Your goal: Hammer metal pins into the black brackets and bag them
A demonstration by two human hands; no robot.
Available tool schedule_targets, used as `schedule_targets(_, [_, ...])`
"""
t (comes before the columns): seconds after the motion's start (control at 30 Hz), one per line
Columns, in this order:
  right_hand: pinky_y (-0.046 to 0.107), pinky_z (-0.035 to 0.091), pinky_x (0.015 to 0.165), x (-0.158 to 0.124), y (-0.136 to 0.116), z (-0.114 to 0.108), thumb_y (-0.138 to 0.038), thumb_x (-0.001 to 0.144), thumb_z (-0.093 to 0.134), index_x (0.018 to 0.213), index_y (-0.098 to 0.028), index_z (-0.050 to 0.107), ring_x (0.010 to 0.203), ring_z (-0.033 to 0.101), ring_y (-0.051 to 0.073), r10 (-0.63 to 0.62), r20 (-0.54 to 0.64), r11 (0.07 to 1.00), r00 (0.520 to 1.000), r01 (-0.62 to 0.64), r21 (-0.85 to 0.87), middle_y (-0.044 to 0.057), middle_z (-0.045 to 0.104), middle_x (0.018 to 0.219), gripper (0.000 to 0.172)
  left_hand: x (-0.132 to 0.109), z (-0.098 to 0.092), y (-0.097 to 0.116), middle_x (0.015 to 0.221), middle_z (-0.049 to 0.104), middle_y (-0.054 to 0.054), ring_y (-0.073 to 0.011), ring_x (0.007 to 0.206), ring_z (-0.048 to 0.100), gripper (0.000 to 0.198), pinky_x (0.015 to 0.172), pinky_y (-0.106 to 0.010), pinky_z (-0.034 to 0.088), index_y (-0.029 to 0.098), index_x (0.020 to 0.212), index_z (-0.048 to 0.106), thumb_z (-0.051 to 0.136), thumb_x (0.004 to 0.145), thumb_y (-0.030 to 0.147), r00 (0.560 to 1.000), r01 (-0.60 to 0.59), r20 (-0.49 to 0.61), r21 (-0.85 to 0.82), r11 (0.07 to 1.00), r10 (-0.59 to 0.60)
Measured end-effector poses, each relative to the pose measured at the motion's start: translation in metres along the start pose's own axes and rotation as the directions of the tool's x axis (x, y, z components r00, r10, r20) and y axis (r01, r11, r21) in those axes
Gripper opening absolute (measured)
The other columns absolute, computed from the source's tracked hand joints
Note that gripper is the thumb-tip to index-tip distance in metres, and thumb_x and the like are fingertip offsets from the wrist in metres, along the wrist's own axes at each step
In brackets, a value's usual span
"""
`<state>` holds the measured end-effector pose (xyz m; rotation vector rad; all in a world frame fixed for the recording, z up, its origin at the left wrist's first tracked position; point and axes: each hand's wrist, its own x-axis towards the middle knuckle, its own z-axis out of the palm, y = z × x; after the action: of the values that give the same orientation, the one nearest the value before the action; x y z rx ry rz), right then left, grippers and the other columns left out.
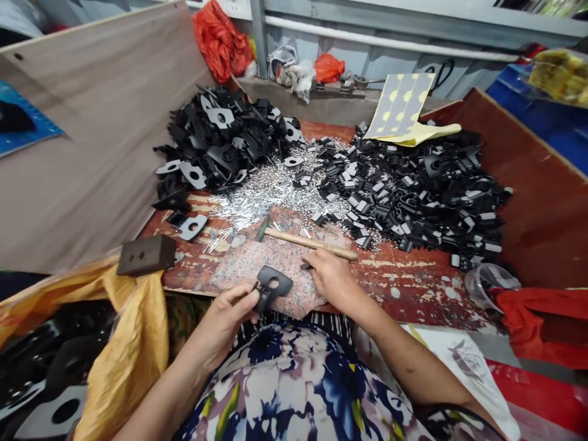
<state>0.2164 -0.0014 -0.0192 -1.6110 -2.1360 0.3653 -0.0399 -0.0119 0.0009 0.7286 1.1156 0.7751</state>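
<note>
My left hand point(227, 321) is closed on a black plastic plate with a round hole point(281, 283), gripping its narrow end between thumb and fingers. It is held above the front edge of a speckled stone slab point(241, 260). Over the slab's right side, my right hand point(335, 278) pinches a small black plastic piece point(305, 266), mostly hidden by the fingers. Just beyond that hand lies a hammer point(312, 241) with a wooden handle and a green head. A similar plate with a grey face point(193, 227) rests on the red worktop to the left.
Black holed plates point(220, 153) are heaped at back left, silvery pins point(275, 190) in the middle, small black parts point(386, 196) at right. A sticker sheet point(399, 107) tops the right heap. A dark block point(146, 254), yellow sack point(133, 343) and clear tub point(489, 285) flank the front.
</note>
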Motion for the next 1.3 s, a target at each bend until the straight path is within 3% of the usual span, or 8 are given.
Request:
schedule_targets(0.2, [0.039, 0.054, 0.092, 0.004, -0.02, -0.011, -0.012, 0.094, 0.054, 0.107, -0.025, 0.076, 0.09, 0.069, 0.018, -0.026, -0.29, 0.937, 0.957, 0.125, 0.325, 0.002, 0.074, 0.094, 0.028, 0.011, 0.027, 0.002, 0.102, 0.063, -0.006, -0.0136, 0.075, 0.059, 0.025, 0.062, -0.024, 0.056, 0.019, 0.087, 0.082, 0.087, 0.073, 0.04, 0.984, -0.033, 0.174, -0.035, 0.999, 0.039])
schedule_targets(0.47, [0.059, 0.04, 0.116, 0.006, -0.048, 0.007, -0.011, 0.093, 0.051, 0.11, -0.027, 0.076, 0.083, 0.063, 0.018, -0.056, -0.415, 0.917, 0.908, 0.211, 0.339, 0.001, 0.067, 0.083, 0.034, 0.015, 0.044, 0.003, 0.104, 0.06, -0.004, -0.0099, 0.067, 0.065, 0.023, 0.064, -0.024, 0.059, 0.016, 0.082, 0.078, 0.082, 0.079, 0.039, 0.969, -0.117, 0.207, -0.085, 0.989, 0.132])
schedule_targets(0.8, [0.038, 0.059, 0.097, 0.001, -0.045, 0.011, -0.015, 0.091, 0.055, 0.123, -0.034, 0.072, 0.102, 0.072, 0.022, -0.087, -0.096, 0.76, 0.992, 0.128, 0.637, -0.002, 0.077, 0.109, 0.041, 0.021, 0.022, 0.008, 0.151, 0.047, -0.012, -0.0084, 0.064, 0.058, 0.034, 0.052, -0.025, 0.053, 0.015, 0.072, 0.076, 0.079, 0.079, 0.047, 0.961, -0.241, 0.165, 0.111, 0.964, 0.221])
schedule_targets(0.87, [0.031, 0.062, 0.084, 0.021, -0.034, 0.001, -0.011, 0.091, 0.054, 0.119, -0.035, 0.075, 0.095, 0.074, 0.019, -0.167, 0.041, 0.814, 0.985, 0.114, 0.569, -0.004, 0.079, 0.105, 0.042, 0.023, 0.015, 0.009, 0.142, 0.056, -0.012, -0.0083, 0.061, 0.055, 0.031, 0.053, -0.025, 0.05, 0.015, 0.074, 0.076, 0.079, 0.08, 0.046, 0.96, -0.253, 0.154, 0.112, 0.961, 0.235])
schedule_targets(0.93, [0.03, 0.062, 0.077, 0.05, -0.015, -0.01, -0.009, 0.094, 0.051, 0.118, -0.031, 0.076, 0.088, 0.074, 0.017, -0.153, 0.116, 0.894, 0.981, 0.087, 0.44, -0.003, 0.079, 0.102, 0.041, 0.025, 0.007, 0.006, 0.107, 0.069, -0.009, -0.0096, 0.059, 0.054, 0.029, 0.056, -0.024, 0.047, 0.016, 0.074, 0.075, 0.079, 0.08, 0.044, 0.967, -0.248, 0.09, 0.092, 0.964, 0.24])
schedule_targets(1.03, [0.038, 0.059, 0.091, 0.104, 0.019, -0.02, -0.005, 0.097, 0.042, 0.122, -0.022, 0.074, 0.102, 0.07, 0.02, 0.009, -0.037, 0.996, 0.999, -0.006, 0.094, 0.007, 0.076, 0.114, 0.044, 0.031, -0.004, -0.004, 0.076, 0.062, -0.001, -0.0102, 0.056, 0.053, 0.026, 0.059, -0.024, 0.044, 0.018, 0.076, 0.074, 0.082, 0.078, 0.043, 0.976, -0.217, -0.025, 0.045, 0.975, 0.218])
schedule_targets(1.17, [0.05, 0.042, 0.115, 0.151, 0.047, -0.004, -0.008, 0.093, 0.054, 0.128, -0.016, 0.069, 0.132, 0.051, 0.027, -0.011, -0.077, 0.998, 0.997, 0.007, -0.059, 0.015, 0.062, 0.14, 0.039, 0.035, -0.012, -0.015, 0.074, 0.06, 0.001, -0.0117, 0.058, 0.058, 0.028, 0.065, -0.026, 0.048, 0.018, 0.074, 0.071, 0.083, 0.076, 0.042, 0.982, -0.183, -0.048, 0.029, 0.983, 0.185])
schedule_targets(1.3, [0.047, 0.044, 0.109, 0.147, 0.047, 0.017, -0.012, 0.093, 0.057, 0.115, -0.019, 0.074, 0.126, 0.048, 0.028, -0.102, -0.041, 0.991, 0.994, 0.099, -0.087, 0.013, 0.063, 0.135, 0.028, 0.035, -0.013, -0.017, 0.078, 0.063, 0.0, -0.0122, 0.06, 0.061, 0.028, 0.065, -0.025, 0.047, 0.017, 0.076, 0.072, 0.083, 0.076, 0.043, 0.983, -0.173, -0.05, 0.039, 0.984, 0.175])
